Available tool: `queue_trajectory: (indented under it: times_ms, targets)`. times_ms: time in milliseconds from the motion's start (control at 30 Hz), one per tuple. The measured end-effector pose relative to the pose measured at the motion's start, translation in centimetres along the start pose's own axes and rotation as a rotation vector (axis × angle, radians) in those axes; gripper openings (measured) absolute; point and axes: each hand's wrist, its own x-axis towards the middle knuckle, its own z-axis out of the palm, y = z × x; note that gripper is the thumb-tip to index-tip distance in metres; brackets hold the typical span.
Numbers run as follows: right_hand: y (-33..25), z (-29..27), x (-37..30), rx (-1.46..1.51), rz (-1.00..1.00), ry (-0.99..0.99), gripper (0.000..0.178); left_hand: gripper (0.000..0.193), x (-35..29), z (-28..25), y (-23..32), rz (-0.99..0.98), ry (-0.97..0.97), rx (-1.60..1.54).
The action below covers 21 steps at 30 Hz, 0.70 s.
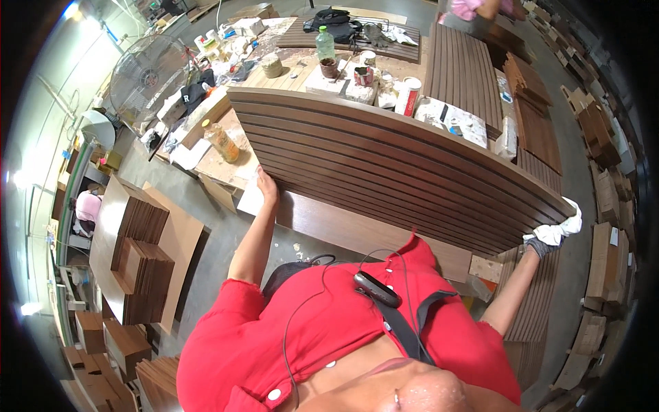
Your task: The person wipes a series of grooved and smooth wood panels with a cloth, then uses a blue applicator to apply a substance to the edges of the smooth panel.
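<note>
Right hand is closed round a white cloth by the slatted panel, left hand gripping the other end, so probably mid-wipe, next needing steady support.

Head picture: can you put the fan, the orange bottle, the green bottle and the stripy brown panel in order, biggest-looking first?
1. Stripy brown panel
2. Fan
3. Orange bottle
4. Green bottle

The green bottle looks farther away, so the bottles' real sizes are unsure.
</note>
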Motion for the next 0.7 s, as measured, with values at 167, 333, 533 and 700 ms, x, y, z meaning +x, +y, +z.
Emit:
queue_trajectory:
  times_ms: [167,333,533,700]
  targets:
    - [1.7,-2.2,1.3,0.048,-0.055,-0.048,0.039,0.054,-0.4,-1.7,5.7,0.128,-0.162,0.071]
    - [2.2,-5.1,1.8,0.15,0.087,0.046,0.048,0.05,0.1,2.7,24.0,0.13,-0.321,-0.497]
    - [-2.2,-3.0,-0.4,-0.276,-0.311,0.063,0.037,0.036,5.7,1.6,30.2,0.065,-0.373,-0.344]
    - [-12.9,-1.5,-2.6,-0.704,-0.709,0.155,0.031,0.039,5.6,3.6,29.1,0.017,-0.359,-0.49]
